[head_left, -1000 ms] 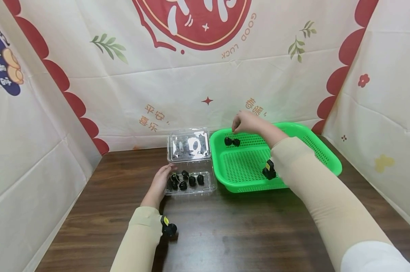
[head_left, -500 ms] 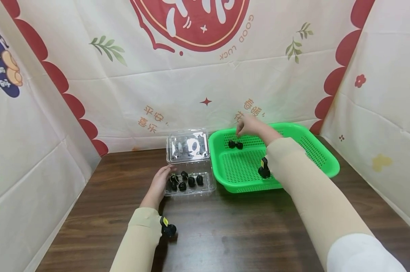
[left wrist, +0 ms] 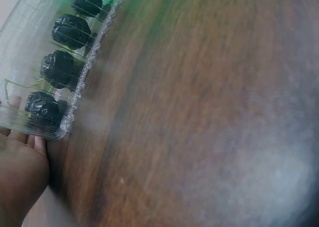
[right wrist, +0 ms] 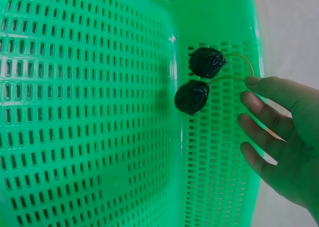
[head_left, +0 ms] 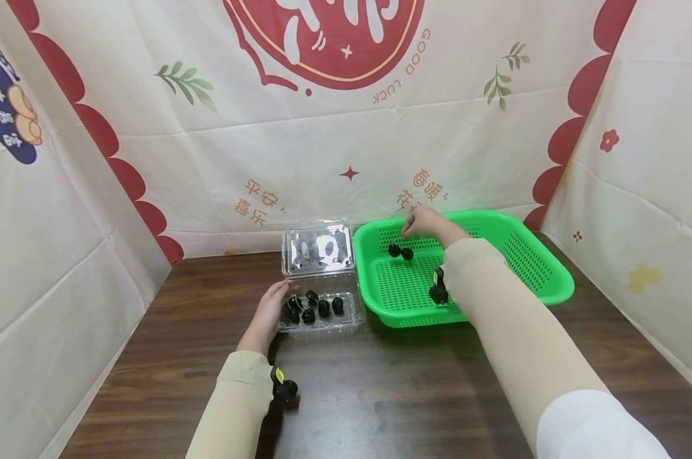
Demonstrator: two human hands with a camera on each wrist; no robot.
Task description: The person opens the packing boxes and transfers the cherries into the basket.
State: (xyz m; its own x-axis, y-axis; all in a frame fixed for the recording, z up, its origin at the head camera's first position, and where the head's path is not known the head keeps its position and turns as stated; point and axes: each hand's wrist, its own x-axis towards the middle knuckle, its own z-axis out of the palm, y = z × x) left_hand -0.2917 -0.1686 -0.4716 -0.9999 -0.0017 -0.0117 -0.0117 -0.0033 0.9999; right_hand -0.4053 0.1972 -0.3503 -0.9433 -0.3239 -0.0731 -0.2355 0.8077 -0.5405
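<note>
In the head view, my right hand [head_left: 426, 223] is over the back left of a green plastic basket [head_left: 374, 306]. Its fingertips pinch the thin stems of a pair of dark, glossy cherries [right wrist: 199, 80], which hang close by the basket's slotted wall in the right wrist view. A clear plastic clamshell box [head_left: 352, 319] lies left of the basket with its lid [head_left: 318, 247] folded back. Several more dark cherries [head_left: 324, 307] sit in it, some with stems showing. My left hand [head_left: 270, 309] rests against the box's left end, fingers extended along it.
The brown wooden table [head_left: 369, 401] carries the box and basket side by side. A printed white cloth [head_left: 300, 153] rises right behind both of them and also encloses the left and right sides.
My right hand has come down and slightly right, lowering the cherry pair further into the basket. My left hand and the clear box stay in place.
</note>
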